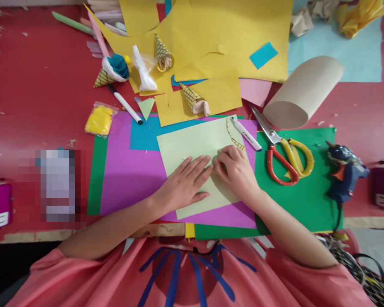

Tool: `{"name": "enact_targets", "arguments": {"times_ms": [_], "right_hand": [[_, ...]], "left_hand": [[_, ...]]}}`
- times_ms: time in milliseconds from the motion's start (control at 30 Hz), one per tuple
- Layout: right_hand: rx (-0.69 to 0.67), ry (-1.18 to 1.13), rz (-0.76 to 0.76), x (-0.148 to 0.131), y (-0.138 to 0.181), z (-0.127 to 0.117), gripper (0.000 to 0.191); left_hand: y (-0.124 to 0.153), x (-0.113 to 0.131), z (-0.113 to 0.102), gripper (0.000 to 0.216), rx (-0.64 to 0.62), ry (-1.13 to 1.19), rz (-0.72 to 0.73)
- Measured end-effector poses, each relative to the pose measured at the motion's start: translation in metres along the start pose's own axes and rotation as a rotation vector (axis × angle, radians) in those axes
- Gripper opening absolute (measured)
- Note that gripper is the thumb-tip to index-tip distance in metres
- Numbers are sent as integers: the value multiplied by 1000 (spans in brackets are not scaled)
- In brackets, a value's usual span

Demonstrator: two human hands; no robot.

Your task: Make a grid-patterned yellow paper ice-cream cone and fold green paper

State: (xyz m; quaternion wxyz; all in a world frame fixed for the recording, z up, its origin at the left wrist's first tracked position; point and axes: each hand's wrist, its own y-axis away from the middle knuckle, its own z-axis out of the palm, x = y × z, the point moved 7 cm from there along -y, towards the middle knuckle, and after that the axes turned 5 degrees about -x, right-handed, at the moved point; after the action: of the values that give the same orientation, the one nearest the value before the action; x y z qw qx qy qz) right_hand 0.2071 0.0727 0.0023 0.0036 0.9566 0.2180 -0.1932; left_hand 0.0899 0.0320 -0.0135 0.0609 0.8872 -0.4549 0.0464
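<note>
My left hand (188,184) lies flat on a pale green sheet of paper (192,143), its fingers stretched out and slightly apart. Beside its fingertips, my right hand (235,168) rests on the same sheet with thumb and fingers pinched together. Whatever the pinch holds, if anything, is hidden. Just beyond the right hand, a curved yellow strip with dark marks (233,138) lies near the sheet's corner. A white marker (245,134) lies close by, across the sheet's edge. Under the sheet is purple paper (131,183).
Scissors (277,140), a cardboard tube (304,91) and a blue glue gun (344,175) lie to the right. Paper cones (188,94), another marker (126,104) and a yellow packet (100,120) lie beyond and left. Large yellow paper (217,25) covers the back.
</note>
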Motion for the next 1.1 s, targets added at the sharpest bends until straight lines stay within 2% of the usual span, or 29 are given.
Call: {"name": "enact_targets", "arguments": {"times_ms": [500, 767, 1100], "right_hand": [[-34, -60, 20, 1, 0, 1, 19], [-22, -21, -10, -2, 0, 0, 17], [-13, -70, 20, 1, 2, 0, 16]], "left_hand": [[-2, -1, 0, 64, -35, 9, -19], [-3, -2, -1, 63, -46, 23, -26], [-2, -2, -3, 62, -40, 3, -16]]}}
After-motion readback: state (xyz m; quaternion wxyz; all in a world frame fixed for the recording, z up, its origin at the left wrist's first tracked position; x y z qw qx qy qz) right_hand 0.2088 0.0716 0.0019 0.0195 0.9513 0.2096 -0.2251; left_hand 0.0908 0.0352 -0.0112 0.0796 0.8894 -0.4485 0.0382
